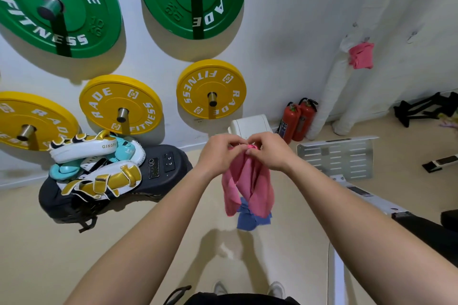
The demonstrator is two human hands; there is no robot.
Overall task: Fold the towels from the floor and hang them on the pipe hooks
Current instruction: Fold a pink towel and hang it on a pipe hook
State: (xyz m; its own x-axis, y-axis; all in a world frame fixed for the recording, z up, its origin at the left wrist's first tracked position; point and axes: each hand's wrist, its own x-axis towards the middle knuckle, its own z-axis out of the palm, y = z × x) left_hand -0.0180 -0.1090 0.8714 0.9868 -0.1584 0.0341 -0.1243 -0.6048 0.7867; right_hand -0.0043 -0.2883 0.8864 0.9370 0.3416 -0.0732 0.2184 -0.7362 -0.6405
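Two hands, left hand (219, 153) and right hand (269, 153), are pinching the top edge of a pink towel (246, 186) at frame centre; it is hanging above a blue towel (249, 218) on the floor (173, 225). Another pink towel (361, 55) is hanging on the white pipe (332, 86), upper right.

Pink towel (247, 181), blue towel (247, 218), green plates (193, 20), yellow plates (121, 104), red extinguishers (297, 119).
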